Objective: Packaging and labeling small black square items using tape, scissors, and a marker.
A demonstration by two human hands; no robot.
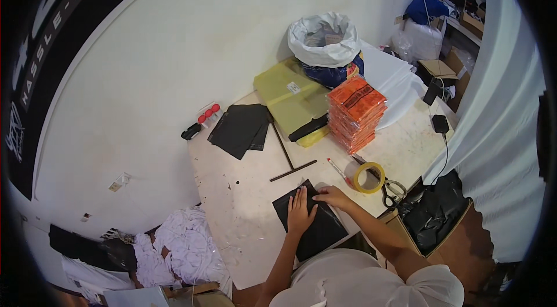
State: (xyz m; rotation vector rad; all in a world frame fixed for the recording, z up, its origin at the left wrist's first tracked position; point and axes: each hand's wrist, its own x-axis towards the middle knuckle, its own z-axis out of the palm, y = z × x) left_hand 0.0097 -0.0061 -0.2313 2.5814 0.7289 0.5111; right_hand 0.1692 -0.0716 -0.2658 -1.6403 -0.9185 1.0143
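Observation:
A flat black plastic mailing bag (324, 230) lies at the table's front edge, right before my body. My left hand (300, 212) rests flat on its upper part, fingers stretched out and pointing away from me. At the bag's upper right edge is my right hand (335, 197), its fingertips pinched together on the plastic. Whatever is inside the bag is hidden. Just beyond the hands lies a dark T-shaped bar (293, 171). A marker pen (339, 171), a roll of yellow tape (380, 176) and scissors (389, 195) lie to the right.
Farther back are more black mailing bags (238, 128), a stack of orange packs in clear plastic (355, 111), yellow plastic packaging (284, 89) and an open sack (322, 54). A carton of black plastic (432, 214) stands right of the table; white cloth (188, 243) is heaped at left.

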